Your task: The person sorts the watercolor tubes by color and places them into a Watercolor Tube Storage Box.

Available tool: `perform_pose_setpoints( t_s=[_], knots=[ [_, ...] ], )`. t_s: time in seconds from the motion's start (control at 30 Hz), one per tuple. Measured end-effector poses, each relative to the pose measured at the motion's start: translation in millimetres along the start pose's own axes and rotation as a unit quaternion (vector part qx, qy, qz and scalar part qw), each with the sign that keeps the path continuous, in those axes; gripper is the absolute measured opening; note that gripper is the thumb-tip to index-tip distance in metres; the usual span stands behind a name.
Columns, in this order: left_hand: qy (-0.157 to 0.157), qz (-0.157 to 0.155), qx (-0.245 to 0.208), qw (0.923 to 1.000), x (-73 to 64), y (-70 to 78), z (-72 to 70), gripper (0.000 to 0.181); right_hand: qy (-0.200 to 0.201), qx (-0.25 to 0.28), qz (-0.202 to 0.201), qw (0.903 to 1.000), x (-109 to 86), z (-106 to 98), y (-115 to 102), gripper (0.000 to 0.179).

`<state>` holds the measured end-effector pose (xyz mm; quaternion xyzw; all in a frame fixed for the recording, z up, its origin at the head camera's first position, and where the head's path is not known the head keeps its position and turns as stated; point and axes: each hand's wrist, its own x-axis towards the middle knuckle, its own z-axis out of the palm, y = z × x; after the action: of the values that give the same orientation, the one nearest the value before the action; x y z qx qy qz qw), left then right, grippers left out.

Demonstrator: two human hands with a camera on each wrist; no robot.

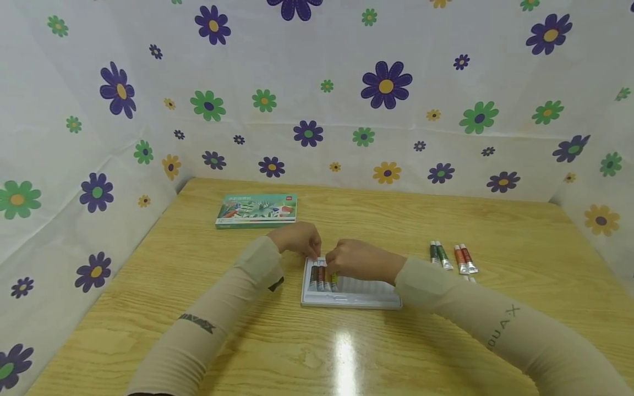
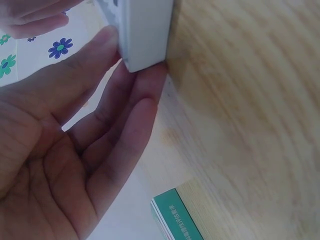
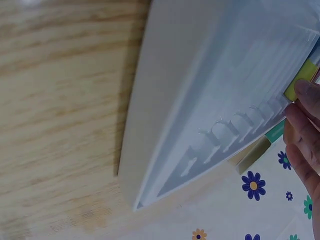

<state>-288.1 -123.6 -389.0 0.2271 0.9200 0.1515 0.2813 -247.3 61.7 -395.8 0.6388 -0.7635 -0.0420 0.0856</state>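
A shallow white tray of paint tubes lies on the table in front of me. Several brown and dark tubes fill slots at its left end; the slots to their right look vacant. My left hand grips the tray's far left corner, thumb above and fingers below, as the left wrist view shows on the tray edge. Over the filled slots, my right hand pinches a yellow-green paint tube at the row's end. The right hand hides part of the tray.
A green illustrated paint box lies behind and left of the tray. To the right are two green tubes and orange and red tubes. More tube ends peek from behind the right sleeve. Flowered cloth surrounds the table.
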Motion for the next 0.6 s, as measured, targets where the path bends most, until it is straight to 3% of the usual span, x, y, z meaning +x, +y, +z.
perform_pose_setpoints(
  t_s=[0.4,0.6],
  knots=[
    [-0.003,-0.013,-0.007,0.9999,3.2,-1.3,1.3,0.004,-0.02,0.003,0.013,0.9997,-5.9,-5,-3,0.019],
    [-0.002,-0.011,-0.004,0.9999,3.2,-1.4,0.7,0.004,0.005,-0.008,0.022,0.9997,-20.3,-23,-7,0.023]
  ],
)
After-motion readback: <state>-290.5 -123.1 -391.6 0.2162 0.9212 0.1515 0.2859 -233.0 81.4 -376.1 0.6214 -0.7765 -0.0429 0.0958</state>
